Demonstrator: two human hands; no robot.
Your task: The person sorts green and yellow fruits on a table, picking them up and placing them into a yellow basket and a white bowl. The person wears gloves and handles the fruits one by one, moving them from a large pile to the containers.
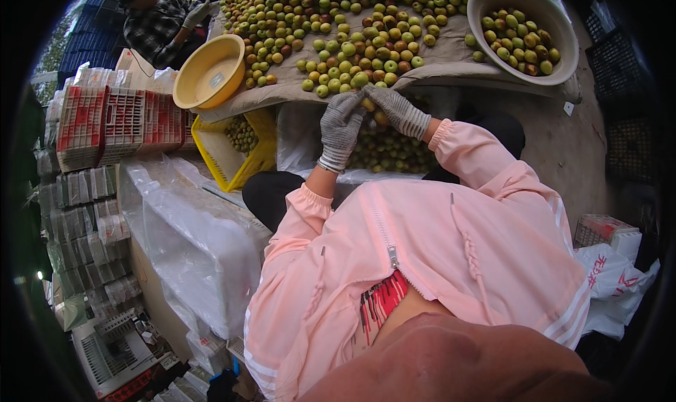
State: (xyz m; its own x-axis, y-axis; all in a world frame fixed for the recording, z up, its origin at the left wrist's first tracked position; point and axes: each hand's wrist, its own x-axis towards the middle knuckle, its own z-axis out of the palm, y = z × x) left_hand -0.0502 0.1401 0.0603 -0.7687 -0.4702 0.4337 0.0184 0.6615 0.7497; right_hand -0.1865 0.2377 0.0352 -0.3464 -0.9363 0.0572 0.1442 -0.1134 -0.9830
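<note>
My left hand [340,125], in a grey striped knit glove, reaches to the near edge of a cloth-covered table [435,74]. My right hand [401,109], gloved alike, meets it there, fingertips close together. A yellowish jujube-like fruit [368,104] shows between the hands, and a blurred one lies just below it. Whether either hand grips them cannot be told. Many loose green and reddish fruits [346,66] are spread over the cloth just beyond my fingertips. Under my hands, a plastic-lined container [301,138] holds more fruit, partly hidden by my right forearm.
A yellow basin [182,88] sits at the table's left corner; a grey basin [478,32] with fruit stands right. Below left is a yellow crate [198,138] with fruit. A co-worker [158,30] sits far left. Stacked crates [127,125] and plastic-wrapped packs flank the left side.
</note>
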